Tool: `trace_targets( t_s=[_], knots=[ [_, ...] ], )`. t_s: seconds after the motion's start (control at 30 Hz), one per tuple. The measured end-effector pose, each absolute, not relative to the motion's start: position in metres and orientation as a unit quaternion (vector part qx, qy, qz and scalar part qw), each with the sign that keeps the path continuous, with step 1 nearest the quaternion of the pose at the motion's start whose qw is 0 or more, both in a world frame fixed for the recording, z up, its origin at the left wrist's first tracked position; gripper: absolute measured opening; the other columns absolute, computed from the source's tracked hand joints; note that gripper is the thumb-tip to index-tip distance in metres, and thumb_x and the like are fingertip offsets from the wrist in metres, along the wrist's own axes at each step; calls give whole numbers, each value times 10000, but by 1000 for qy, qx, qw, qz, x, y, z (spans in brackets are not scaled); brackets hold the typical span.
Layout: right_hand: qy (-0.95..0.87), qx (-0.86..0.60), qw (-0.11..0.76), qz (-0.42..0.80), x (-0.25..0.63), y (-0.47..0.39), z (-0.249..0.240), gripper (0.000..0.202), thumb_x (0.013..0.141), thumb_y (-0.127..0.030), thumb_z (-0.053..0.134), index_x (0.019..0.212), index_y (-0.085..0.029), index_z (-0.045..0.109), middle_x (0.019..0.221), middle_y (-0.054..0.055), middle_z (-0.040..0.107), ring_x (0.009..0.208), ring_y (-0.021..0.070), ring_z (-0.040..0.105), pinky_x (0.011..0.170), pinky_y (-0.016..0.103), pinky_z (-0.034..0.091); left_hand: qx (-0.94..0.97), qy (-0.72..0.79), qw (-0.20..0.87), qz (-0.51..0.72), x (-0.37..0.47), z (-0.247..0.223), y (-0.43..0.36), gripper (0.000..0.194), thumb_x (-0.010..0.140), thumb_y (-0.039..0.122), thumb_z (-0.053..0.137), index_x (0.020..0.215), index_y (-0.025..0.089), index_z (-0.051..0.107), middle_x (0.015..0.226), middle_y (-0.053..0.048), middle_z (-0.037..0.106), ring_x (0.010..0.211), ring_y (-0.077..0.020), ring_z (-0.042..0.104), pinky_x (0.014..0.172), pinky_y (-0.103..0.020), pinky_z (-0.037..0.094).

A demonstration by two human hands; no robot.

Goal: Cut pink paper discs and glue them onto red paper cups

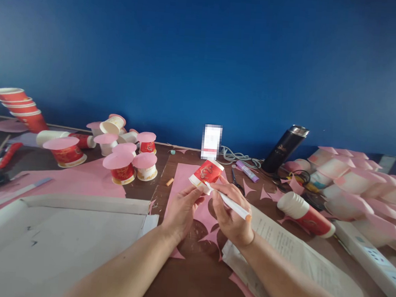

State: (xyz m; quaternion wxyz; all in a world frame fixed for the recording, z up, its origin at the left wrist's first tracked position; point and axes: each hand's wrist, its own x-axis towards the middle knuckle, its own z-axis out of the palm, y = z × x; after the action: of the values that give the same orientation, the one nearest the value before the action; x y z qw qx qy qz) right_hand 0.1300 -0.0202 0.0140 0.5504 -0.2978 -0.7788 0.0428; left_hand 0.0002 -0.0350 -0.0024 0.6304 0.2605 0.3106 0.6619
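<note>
A red and white paper cup (207,171), with a gold pattern, is tilted over pink paper near the middle. My left hand (184,209) grips its near rim from the left. In my right hand (231,212) is a white pen (233,205) with an orange end, its tip at the cup's rim. The right fingers are closed around the pen and lie close to the cup. Below and around the hands lie pink paper scraps (211,235) with curved edges.
Cups topped with pink discs (118,163) stand on the left; several more are piled at the right (361,187). A black flask (285,148), stacked cups (307,214), a power strip (373,258) and printed paper (298,259) are right. A white tray (85,203) lies front left.
</note>
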Motion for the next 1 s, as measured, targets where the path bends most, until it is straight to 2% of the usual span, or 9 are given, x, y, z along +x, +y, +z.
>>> trace_targets(
  t_s=[0.2,0.4,0.53,1.0],
  knots=[
    [-781,-302,546,23,129,-19,14,227,872,-126,547,1060,-222,630,965,52,720,1021,232,652,934,429,522,275,302,632,659,0,-3,-35,118,759,262,708,848,199,755,902,-47,713,844,-134,582,810,-255,381],
    [-786,-306,538,6,128,-20,14,200,883,-136,534,1045,-210,624,972,54,726,923,213,679,953,440,506,274,300,629,662,0,-4,-35,122,764,264,709,846,186,753,870,-42,699,823,-125,562,797,-250,381],
    [-792,-303,531,-4,128,-20,14,205,877,-127,537,1048,-203,621,979,48,726,926,206,674,969,431,493,267,298,628,667,0,-6,-35,125,738,272,733,820,180,752,845,-35,694,787,-119,558,788,-255,383],
    [-794,-294,533,-6,128,-20,16,193,866,-121,558,1036,-195,612,945,42,722,835,186,676,965,413,489,231,285,636,679,-1,-7,-33,156,721,265,753,842,165,745,905,-50,700,818,-115,589,802,-247,428]
  ],
)
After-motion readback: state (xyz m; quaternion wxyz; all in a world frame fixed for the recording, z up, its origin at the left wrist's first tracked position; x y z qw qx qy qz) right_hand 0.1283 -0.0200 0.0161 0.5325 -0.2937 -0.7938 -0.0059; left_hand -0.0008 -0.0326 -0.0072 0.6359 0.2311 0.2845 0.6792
